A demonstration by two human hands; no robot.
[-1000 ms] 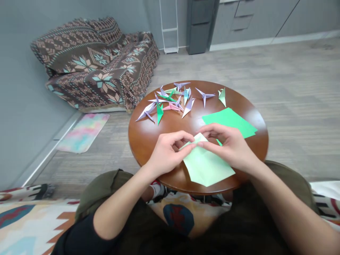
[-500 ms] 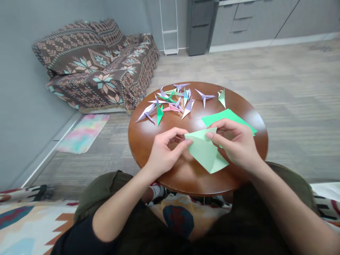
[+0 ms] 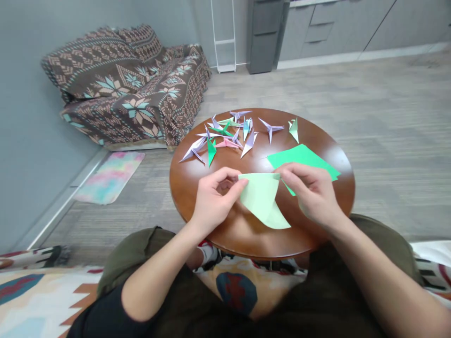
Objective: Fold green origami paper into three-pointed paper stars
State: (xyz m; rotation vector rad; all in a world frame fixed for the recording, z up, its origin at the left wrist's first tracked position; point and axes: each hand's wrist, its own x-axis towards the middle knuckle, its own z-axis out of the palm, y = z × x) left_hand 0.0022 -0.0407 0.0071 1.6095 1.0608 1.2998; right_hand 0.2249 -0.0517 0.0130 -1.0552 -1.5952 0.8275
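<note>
A pale green sheet of origami paper [image 3: 260,197] hangs between my two hands over the near part of the round table. My left hand [image 3: 218,195] pinches its upper left corner between thumb and fingers. At the upper right corner, my right hand [image 3: 312,190] holds the paper with thumb and fingertips pressed together. The top edge runs nearly straight, while the lower part curves and points toward the right. Behind my right hand lie bright green sheets of paper [image 3: 303,157], partly covered by it.
Several folded paper cranes [image 3: 225,130] in purple, green, pink and white cluster at the table's far left. A purple crane [image 3: 270,127] and a pale green one [image 3: 293,130] stand apart. The brown table [image 3: 197,192] is round. Beyond it is a patterned covered sofa [image 3: 141,101].
Both hands have shifted slightly left with the pale green paper. My right thumb has moved from the paper's face to its corner, and the lower part now bends in a curve.
</note>
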